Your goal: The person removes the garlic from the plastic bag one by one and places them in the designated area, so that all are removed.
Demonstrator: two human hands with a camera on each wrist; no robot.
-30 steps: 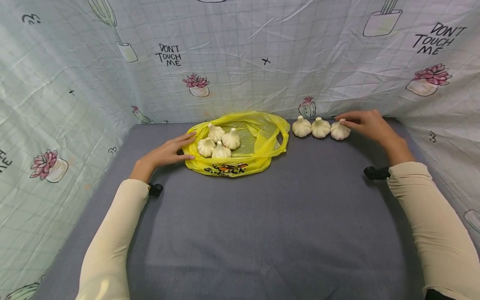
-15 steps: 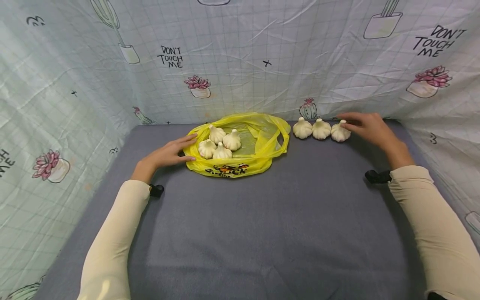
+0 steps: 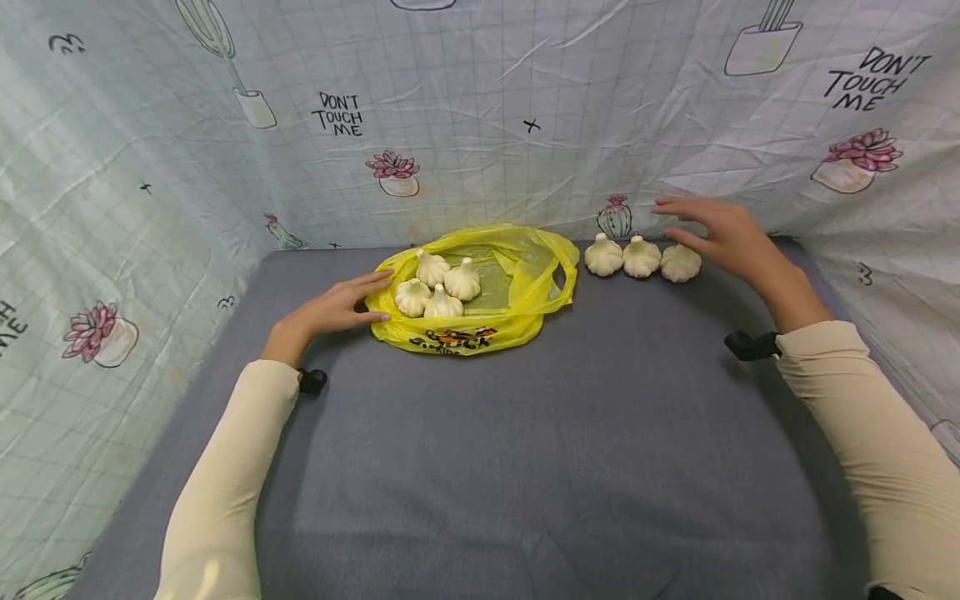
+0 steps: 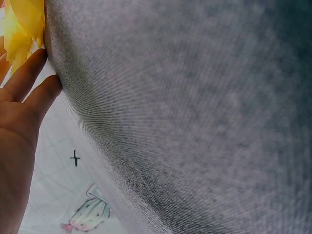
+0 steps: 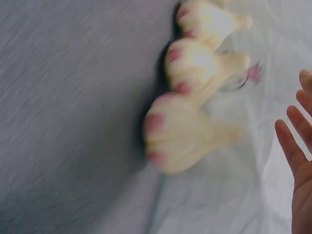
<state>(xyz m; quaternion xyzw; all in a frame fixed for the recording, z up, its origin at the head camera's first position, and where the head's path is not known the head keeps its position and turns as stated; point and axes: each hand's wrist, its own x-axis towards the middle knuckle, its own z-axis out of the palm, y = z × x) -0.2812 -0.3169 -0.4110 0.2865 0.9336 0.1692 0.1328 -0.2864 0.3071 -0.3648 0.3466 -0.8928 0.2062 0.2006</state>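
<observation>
Standing upright, three garlic bulbs (image 3: 642,260), stems (image 3: 637,241) pointing up.

1. Looks like a small booth, walled in by printed cloth (image 3: 465,75) (cacti, succulents, "DON'T TOUCH ME").
2. Floored with a grey, fabric-covered surface (image 3: 480,450), bordered by cloth at back and sides.
3. Can't be placed as home, shop or workshop.

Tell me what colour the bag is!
The bag is yellow; the head view shows it best.
</observation>
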